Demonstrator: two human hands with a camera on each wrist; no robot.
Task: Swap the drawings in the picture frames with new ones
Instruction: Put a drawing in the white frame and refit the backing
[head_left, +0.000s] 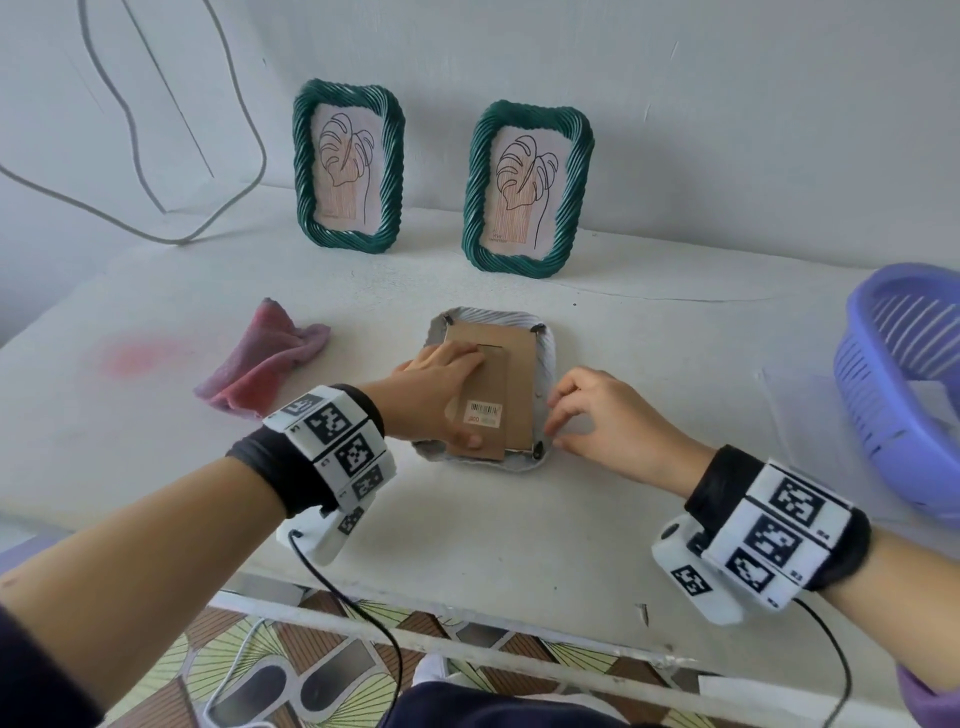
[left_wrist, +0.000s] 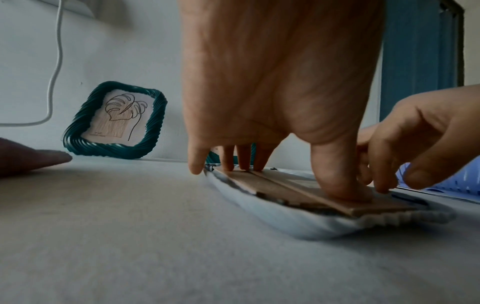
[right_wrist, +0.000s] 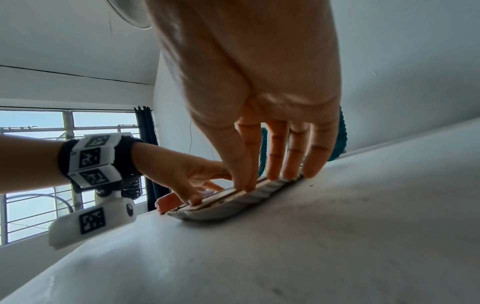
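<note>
A white picture frame (head_left: 546, 364) lies face down at the table's centre, its brown cardboard back (head_left: 514, 374) with a barcode sticker facing up. My left hand (head_left: 441, 384) lies flat on that back; in the left wrist view its thumb (left_wrist: 345, 185) presses on the cardboard (left_wrist: 272, 185). My right hand (head_left: 597, 415) is at the frame's right edge, and its fingertips (right_wrist: 291, 172) touch the rim of the white frame (right_wrist: 233, 207). Two green frames (head_left: 303, 171) (head_left: 475, 192) lean on the wall behind, each with a leaf drawing (head_left: 345, 161) (head_left: 524, 182).
A crumpled pink cloth (head_left: 260, 364) lies left of the white frame. A purple plastic basket (head_left: 904, 384) with paper in it stands at the right edge. A grey cable (head_left: 249, 130) hangs on the wall at the left. The table's front edge (head_left: 467, 608) is near my wrists.
</note>
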